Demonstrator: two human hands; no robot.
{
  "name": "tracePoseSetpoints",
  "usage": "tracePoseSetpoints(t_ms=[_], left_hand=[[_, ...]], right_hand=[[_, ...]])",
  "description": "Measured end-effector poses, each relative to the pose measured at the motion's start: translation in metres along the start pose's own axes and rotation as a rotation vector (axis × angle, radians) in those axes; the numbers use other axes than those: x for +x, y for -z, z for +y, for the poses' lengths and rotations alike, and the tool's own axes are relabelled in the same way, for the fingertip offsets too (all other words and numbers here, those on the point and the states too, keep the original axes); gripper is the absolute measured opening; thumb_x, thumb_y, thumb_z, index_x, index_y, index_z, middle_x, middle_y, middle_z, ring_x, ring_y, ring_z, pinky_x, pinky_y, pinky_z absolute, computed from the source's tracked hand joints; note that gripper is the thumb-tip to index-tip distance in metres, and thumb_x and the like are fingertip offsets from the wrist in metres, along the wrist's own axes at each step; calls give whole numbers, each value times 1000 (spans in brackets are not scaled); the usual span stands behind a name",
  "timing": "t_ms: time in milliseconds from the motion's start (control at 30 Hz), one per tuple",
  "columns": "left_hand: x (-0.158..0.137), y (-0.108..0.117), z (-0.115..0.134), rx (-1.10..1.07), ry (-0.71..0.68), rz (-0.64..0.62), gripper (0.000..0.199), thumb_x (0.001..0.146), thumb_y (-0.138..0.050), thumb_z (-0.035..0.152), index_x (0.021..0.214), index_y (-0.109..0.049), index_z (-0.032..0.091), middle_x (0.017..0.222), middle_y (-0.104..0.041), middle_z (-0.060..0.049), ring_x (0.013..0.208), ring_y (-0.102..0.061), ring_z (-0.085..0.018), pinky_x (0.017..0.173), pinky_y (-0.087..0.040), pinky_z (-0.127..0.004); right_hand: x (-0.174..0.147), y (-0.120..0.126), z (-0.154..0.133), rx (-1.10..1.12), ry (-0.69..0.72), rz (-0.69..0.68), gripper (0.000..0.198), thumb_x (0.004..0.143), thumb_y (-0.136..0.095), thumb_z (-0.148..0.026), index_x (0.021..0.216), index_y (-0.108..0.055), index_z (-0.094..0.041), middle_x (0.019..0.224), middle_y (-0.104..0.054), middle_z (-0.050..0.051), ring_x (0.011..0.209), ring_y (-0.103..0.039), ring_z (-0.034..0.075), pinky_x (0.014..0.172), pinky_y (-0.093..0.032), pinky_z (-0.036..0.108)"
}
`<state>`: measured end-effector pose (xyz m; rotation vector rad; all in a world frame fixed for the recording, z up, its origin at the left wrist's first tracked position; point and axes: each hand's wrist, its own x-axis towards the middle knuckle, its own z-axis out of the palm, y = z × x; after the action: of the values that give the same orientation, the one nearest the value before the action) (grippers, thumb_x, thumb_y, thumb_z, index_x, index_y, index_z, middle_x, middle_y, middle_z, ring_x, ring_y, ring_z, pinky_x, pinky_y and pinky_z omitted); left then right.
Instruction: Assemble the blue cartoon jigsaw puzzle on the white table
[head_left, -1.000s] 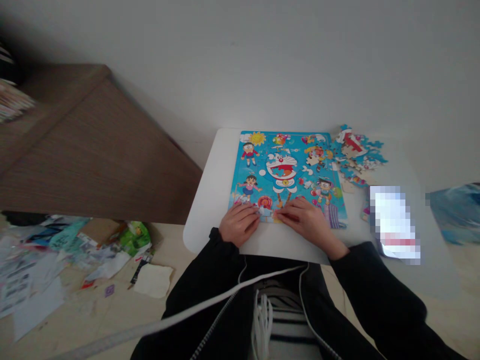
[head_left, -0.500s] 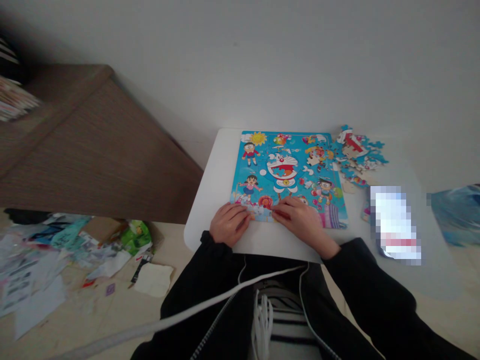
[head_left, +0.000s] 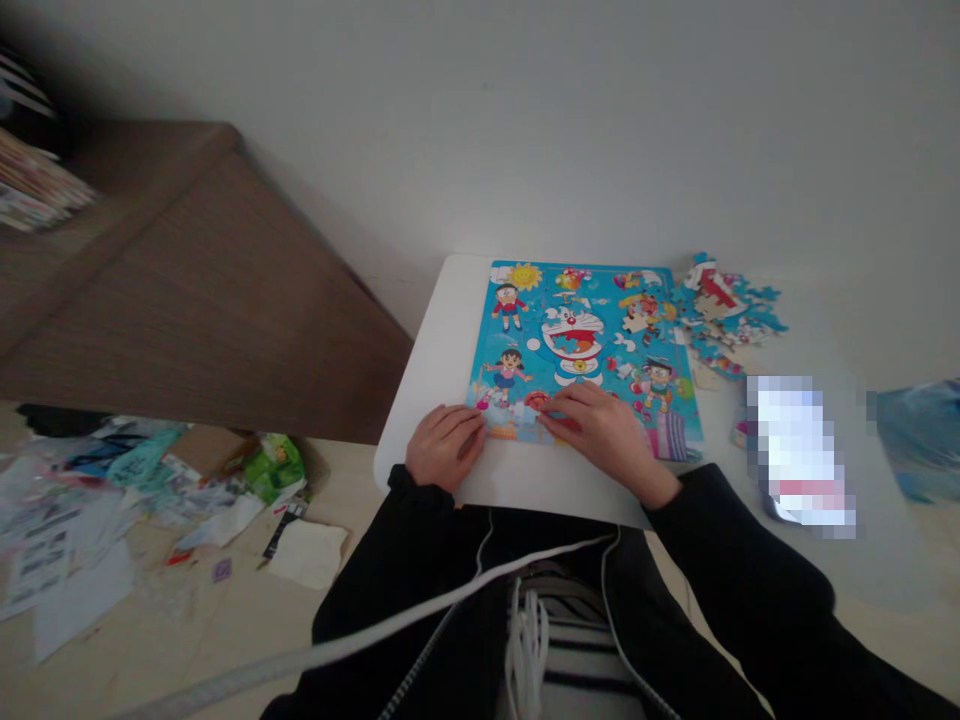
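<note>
A blue jigsaw puzzle (head_left: 480, 350) with cartoon figures lies flat on a white table, with much of its picture filled. At its lower left corner rests my left hand (head_left: 446, 445), loosely bent with the fingers side by side, and no piece shows in it. My right hand (head_left: 600, 428) is over the lower middle edge of the puzzle. Its thumb and fingertips are pinched together beside a red round shape in the picture. Whatever they may hold is hidden. Loose puzzle pieces (head_left: 739, 305) lie heaped against the puzzle's upper right side.
A pixelated bright object (head_left: 799, 450) lies on the white table (head_left: 424, 370) at right. Behind the table rises a grey wall. To the left stands a brown wooden cabinet (head_left: 187, 300); papers and a green bag (head_left: 274, 470) litter the floor. A white cord (head_left: 375, 625) crosses my lap.
My left hand has drawn back slightly leftward, away from the lower edge of the puzzle. My right hand stays at the lower middle with its fingers pinched. The whole view has shifted a little.
</note>
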<state>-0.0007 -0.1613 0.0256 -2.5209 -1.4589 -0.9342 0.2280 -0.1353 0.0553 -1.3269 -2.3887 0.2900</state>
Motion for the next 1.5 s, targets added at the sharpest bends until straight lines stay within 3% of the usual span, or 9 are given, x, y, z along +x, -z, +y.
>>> tracePoseSetpoints(t_ms=[200, 400, 567, 700, 800, 967, 1167, 1500], left_hand=[[0, 3, -3, 10, -8, 29, 11, 79, -56, 20, 85, -65, 17, 87, -69, -3, 81, -62, -17, 79, -49, -32], [4, 0, -9, 8, -16, -2, 14, 80, -55, 21, 88, -65, 17, 89, -68, -3, 84, -60, -17, 80, -49, -32], [18, -6, -11, 18, -49, -38, 16, 79, -55, 23, 91, -65, 17, 91, -67, -4, 88, -60, -19, 80, -50, -33], [27, -13, -7, 27, -69, -37, 18, 79, -55, 24, 92, -65, 17, 92, -67, -4, 88, -60, -20, 79, -50, -34], [29, -19, -4, 13, -81, -37, 19, 79, -57, 23, 95, -64, 16, 93, -67, -5, 89, -60, -20, 78, -51, -35], [30, -25, -2, -7, -110, -23, 19, 78, -57, 23, 94, -64, 15, 94, -67, -7, 89, -60, -21, 80, -51, -35], [31, -25, -3, -34, -97, 12, 19, 78, -57, 21, 95, -64, 17, 95, -67, -6, 91, -60, -19, 82, -50, -34], [28, -25, -3, -50, -57, 2, 20, 78, -56, 21, 97, -64, 18, 97, -66, -6, 94, -59, -19, 84, -50, -34]], right_hand=[[4, 3, 1, -12, -14, 51, 21, 85, -47, -34, 86, -65, -24, 83, -63, 0, 81, -55, 13, 62, -40, 23], [-27, 9, 30, -101, -166, 154, 20, 83, -50, -33, 81, -66, -22, 80, -63, 1, 79, -57, 13, 64, -41, 23], [-41, 27, 42, -189, -246, 64, 22, 81, -50, -38, 75, -65, -23, 81, -63, 1, 81, -59, 15, 57, -38, 23], [-24, 56, 59, -211, -330, 12, 27, 81, -47, -45, 83, -65, -24, 84, -64, 0, 77, -59, 16, 55, -37, 24], [1, 70, 86, -273, -487, 47, 28, 81, -46, -43, 89, -66, -25, 86, -65, 2, 78, -59, 19, 58, -38, 27], [39, 58, 126, -347, -661, 68, 32, 82, -43, -39, 102, -64, -24, 95, -64, 9, 86, -56, 25, 63, -41, 32], [52, 44, 145, -320, -666, 57, 29, 80, -46, -34, 99, -64, -24, 97, -63, 9, 92, -54, 26, 69, -41, 34], [52, 46, 148, -200, -667, 151, 27, 69, -57, -38, 88, -64, -20, 88, -64, 8, 82, -56, 25, 64, -40, 32]])
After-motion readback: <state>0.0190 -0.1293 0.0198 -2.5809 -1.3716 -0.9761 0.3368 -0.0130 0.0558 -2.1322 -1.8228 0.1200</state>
